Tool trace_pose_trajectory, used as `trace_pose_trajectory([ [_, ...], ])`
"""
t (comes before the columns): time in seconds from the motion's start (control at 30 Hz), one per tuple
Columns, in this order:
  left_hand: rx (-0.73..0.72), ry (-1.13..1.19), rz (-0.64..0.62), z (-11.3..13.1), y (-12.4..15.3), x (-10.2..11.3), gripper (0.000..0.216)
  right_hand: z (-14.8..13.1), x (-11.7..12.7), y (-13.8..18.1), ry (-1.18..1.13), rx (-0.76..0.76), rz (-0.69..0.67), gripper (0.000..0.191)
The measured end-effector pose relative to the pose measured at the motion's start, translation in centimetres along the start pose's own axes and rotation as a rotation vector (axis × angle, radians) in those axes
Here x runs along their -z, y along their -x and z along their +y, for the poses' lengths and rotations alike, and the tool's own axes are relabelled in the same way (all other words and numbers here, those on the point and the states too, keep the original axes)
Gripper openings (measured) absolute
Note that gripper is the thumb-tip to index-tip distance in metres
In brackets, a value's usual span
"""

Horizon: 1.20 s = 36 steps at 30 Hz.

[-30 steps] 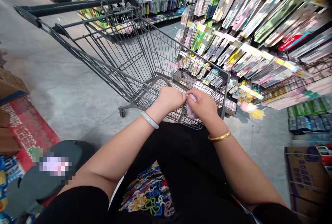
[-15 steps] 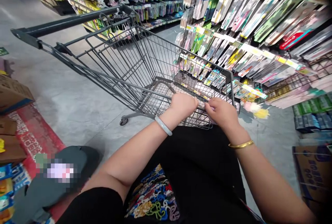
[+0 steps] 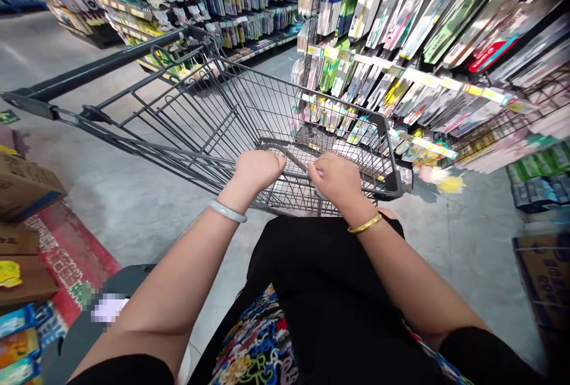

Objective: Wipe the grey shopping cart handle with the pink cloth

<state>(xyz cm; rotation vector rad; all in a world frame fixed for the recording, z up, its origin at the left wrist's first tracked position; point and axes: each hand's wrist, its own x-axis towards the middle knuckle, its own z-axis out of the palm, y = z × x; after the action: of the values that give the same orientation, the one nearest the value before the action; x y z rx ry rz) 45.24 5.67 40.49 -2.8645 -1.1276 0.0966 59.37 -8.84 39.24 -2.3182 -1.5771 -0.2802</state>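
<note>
Both my hands are closed side by side over the near rim of a grey wire shopping cart (image 3: pixel 386 153). My left hand (image 3: pixel 258 171) is a fist with a pale bangle on its wrist; what it pinches is hidden. My right hand (image 3: pixel 333 180), with a gold bangle, is curled round a small pale lilac thing (image 3: pixel 315 192), of which only a sliver shows under the fingers. The knuckles of the two hands are a short gap apart. The cart's basket shows no goods inside. My black clothing with a coloured print fills the bottom of the view.
Racks of hanging packaged goods (image 3: pixel 423 46) line the right side and the far aisle. The cart's dark handle bar (image 3: pixel 111 64) points to the left. Cardboard boxes (image 3: pixel 22 186) and a red mat (image 3: pixel 75 248) lie at the left, another box (image 3: pixel 543 278) at the right. Grey floor surrounds the cart.
My hands have drifted apart a little and lowered onto the cart's rim. The lilac thing, plainly seen between them a second ago, is now nearly hidden in the right hand. The view has shifted.
</note>
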Motion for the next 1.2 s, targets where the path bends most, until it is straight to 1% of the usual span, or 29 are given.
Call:
trace_pose_trajectory([
  [0.03, 0.004, 0.000, 0.010, 0.1, 0.1, 0.1, 0.059, 0.4, 0.1, 0.2, 0.000, 0.012, -0.006, 0.044],
  [0.1, 0.016, 0.018, 0.022, 0.2, 0.3, 0.1, 0.059, 2.4, 0.4, 1.1, 0.030, -0.026, -0.029, 0.043],
  [0.2, 0.029, 0.053, 0.026, 0.4, 0.1, 0.1, 0.058, 6.2, 1.0, 2.6, 0.110, -0.185, -0.014, 0.044],
  [0.27, 0.027, 0.064, 0.023, 0.9, -0.2, 0.0, 0.054, 7.1, 1.0, 2.8, 0.153, -0.254, 0.013, 0.045],
  [0.33, 0.021, 0.068, 0.024, 1.6, -0.4, 0.1, 0.053, 6.3, 0.6, 2.2, 0.167, -0.247, 0.031, 0.047],
  [0.47, -0.068, 0.038, 0.036, 3.1, -0.5, 0.2, 0.049, 3.5, -0.3, 0.6, 0.124, -0.129, 0.086, 0.048],
  [0.53, -0.123, 0.013, 0.047, 4.0, -0.5, 0.3, 0.045, 3.7, -0.5, 0.5, 0.102, -0.063, 0.110, 0.045],
  [0.6, -0.151, 0.007, 0.057, 5.0, -0.7, 0.2, 0.043, 5.3, -0.3, 1.0, 0.080, 0.000, 0.110, 0.041],
  [0.67, -0.177, 0.017, 0.050, 6.4, -0.8, 0.3, 0.043, 7.5, -0.1, 1.7, 0.063, 0.037, 0.101, 0.038],
  [0.73, -0.215, 0.029, 0.028, 7.6, -0.7, 0.5, 0.041, 9.6, 0.2, 2.4, 0.059, 0.026, 0.112, 0.036],
  [0.8, -0.281, 0.036, 0.003, 8.2, -0.6, 0.9, 0.039, 11.3, 0.5, 2.9, 0.065, -0.015, 0.129, 0.035],
  [0.87, -0.314, 0.029, -0.030, 7.9, -0.5, 1.3, 0.036, 12.7, 0.9, 3.0, 0.075, -0.062, 0.124, 0.036],
  [0.9, -0.306, 0.017, -0.047, 7.3, -0.5, 1.6, 0.036, 13.3, 1.2, 3.1, 0.080, -0.082, 0.112, 0.037],
  [0.97, -0.244, -0.015, -0.092, 6.0, -0.8, 1.9, 0.040, 14.2, 1.7, 2.9, 0.094, -0.132, 0.080, 0.039],
  [1.03, -0.191, -0.044, -0.137, 4.9, -1.2, 2.1, 0.048, 14.2, 2.1, 2.6, 0.115, -0.209, 0.045, 0.040],
  [1.1, -0.184, -0.073, -0.167, 4.6, -1.5, 2.0, 0.050, 12.8, 2.2, 2.1, 0.120, -0.261, 0.015, 0.041],
  [1.13, -0.198, -0.089, -0.173, 4.7, -1.5, 2.0, 0.047, 11.6, 2.2, 1.9, 0.111, -0.257, 0.011, 0.042],
  [1.2, -0.252, -0.125, -0.159, 5.3, -1.2, 2.0, 0.042, 8.9, 1.9, 1.6, 0.074, -0.184, 0.036, 0.044],
])
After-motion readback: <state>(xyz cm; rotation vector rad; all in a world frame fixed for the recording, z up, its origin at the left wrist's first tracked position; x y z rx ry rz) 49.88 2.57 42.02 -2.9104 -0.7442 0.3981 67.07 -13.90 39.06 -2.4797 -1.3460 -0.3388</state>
